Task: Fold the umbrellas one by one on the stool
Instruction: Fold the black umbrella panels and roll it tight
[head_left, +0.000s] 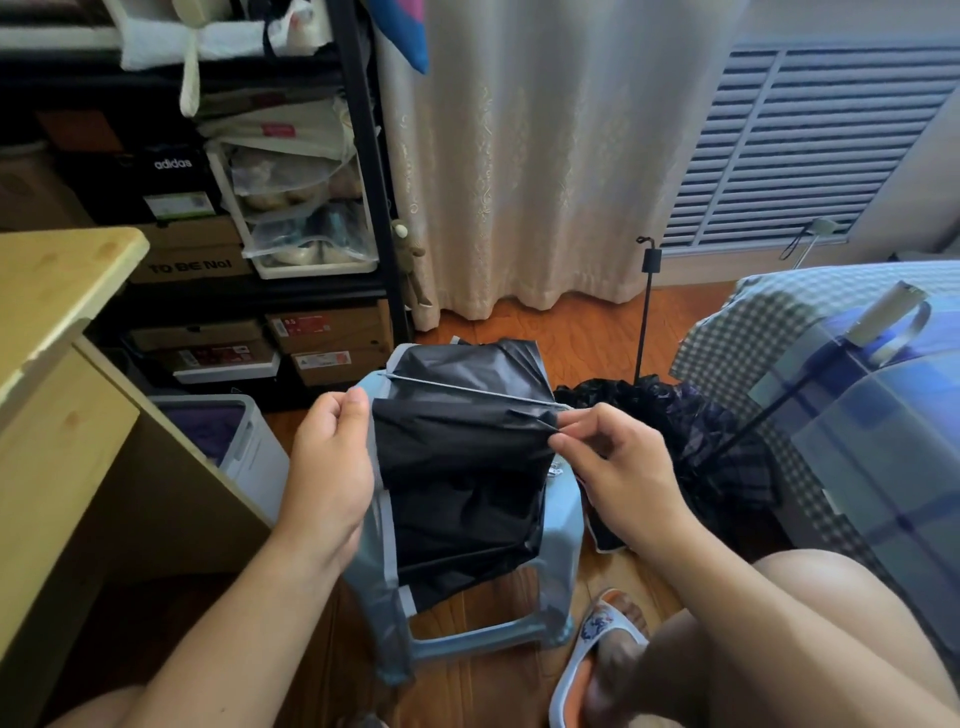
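Observation:
A black umbrella (462, 467) with a grey-trimmed canopy lies across a light blue plastic stool (558, 525) in the middle of the view. My left hand (332, 467) grips the canopy's left edge, thumb on top. My right hand (613, 462) pinches a fold of fabric and a rib tip at the canopy's right edge. A thin metal rib runs between the two hands. A second, dark plaid umbrella (691, 431) lies on the floor right of the stool with its shaft upright. A blue plaid umbrella (872, 431) leans on the bed at right.
A wooden desk (57, 374) stands at left, a white bin (228, 441) beside it. A black shelf (363, 156) with shoe boxes fills the back left, a curtain (545, 156) the back. A checked bed (753, 343) is at right. My knee and slippered foot (602, 654) are below.

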